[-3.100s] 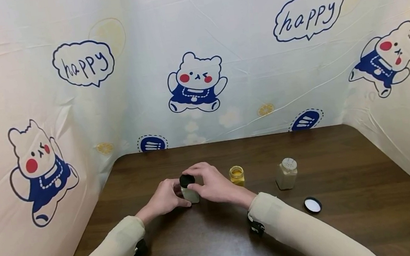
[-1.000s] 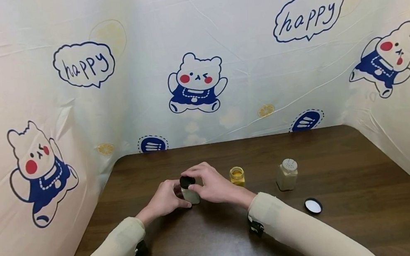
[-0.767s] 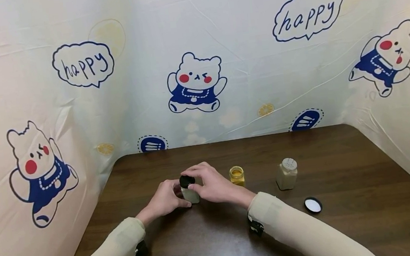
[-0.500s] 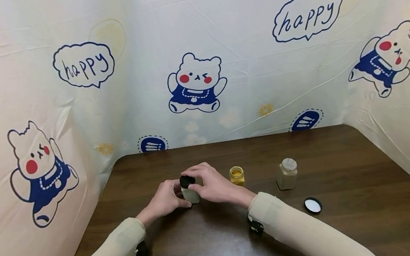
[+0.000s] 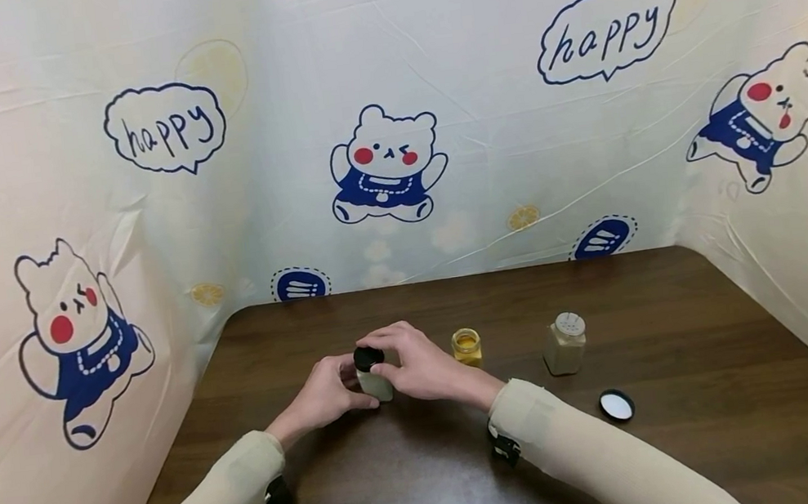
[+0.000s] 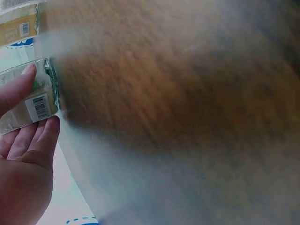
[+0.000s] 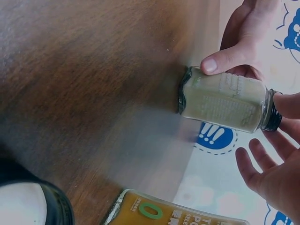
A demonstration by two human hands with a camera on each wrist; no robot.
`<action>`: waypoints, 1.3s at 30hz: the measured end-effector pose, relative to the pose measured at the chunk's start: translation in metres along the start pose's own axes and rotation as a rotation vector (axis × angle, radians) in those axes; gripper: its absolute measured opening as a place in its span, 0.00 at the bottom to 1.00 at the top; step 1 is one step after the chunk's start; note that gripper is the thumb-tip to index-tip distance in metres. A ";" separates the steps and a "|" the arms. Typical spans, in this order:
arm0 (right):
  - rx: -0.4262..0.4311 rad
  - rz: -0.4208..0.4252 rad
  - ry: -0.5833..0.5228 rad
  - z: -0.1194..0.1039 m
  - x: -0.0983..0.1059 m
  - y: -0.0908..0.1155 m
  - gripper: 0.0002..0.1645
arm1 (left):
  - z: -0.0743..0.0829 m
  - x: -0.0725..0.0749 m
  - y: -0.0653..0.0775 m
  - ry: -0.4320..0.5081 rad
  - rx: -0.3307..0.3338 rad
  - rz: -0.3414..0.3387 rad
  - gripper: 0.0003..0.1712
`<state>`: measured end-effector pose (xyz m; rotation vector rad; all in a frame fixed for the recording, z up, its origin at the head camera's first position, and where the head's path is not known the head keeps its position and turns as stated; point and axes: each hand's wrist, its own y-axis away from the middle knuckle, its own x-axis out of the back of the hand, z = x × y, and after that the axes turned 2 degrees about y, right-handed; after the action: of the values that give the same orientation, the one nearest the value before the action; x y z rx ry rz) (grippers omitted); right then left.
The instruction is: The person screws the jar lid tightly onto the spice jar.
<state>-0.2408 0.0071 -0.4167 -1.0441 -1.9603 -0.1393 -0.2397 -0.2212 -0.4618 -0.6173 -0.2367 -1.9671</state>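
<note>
Left of the table's middle, a clear spice jar [image 5: 377, 386] of pale powder stands upright under a black cap [image 5: 368, 358]. My left hand [image 5: 321, 394] grips its body low down, the thumb along the near side; a barcode label [image 6: 39, 107] shows beside that thumb in the left wrist view. From above, my right hand [image 5: 421, 363] pinches the cap between thumb and forefinger. In the right wrist view, the cap [image 7: 272, 112] sits at the mouth of the jar [image 7: 222, 100], and the other right fingers [image 7: 267, 161] spread loosely beside it.
An uncapped jar of yellow powder [image 5: 468, 350] stands right of my right hand. Farther right is a pale powder jar [image 5: 566, 352] with a perforated white top. Near it a black cap [image 5: 616, 405] lies with its white inside up. A printed curtain [image 5: 497, 152] surrounds the brown table [image 5: 399, 482].
</note>
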 end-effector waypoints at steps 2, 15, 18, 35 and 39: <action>0.006 0.002 -0.009 0.001 0.000 0.000 0.25 | -0.001 -0.001 -0.001 0.000 -0.001 0.002 0.33; 0.029 -0.031 -0.042 0.003 0.002 -0.001 0.28 | -0.003 -0.001 -0.001 -0.016 0.016 0.006 0.31; 0.031 -0.022 -0.035 0.002 0.002 -0.001 0.27 | -0.002 -0.001 -0.001 -0.024 0.015 0.008 0.31; -0.035 0.047 -0.006 -0.001 -0.005 0.000 0.27 | -0.002 -0.002 -0.002 -0.046 0.025 0.032 0.30; -0.052 0.066 0.004 -0.003 -0.006 0.001 0.27 | -0.002 -0.002 -0.002 -0.047 0.018 0.031 0.29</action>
<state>-0.2366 0.0021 -0.4198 -1.1404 -1.9247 -0.1563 -0.2415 -0.2198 -0.4641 -0.6520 -0.2723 -1.9198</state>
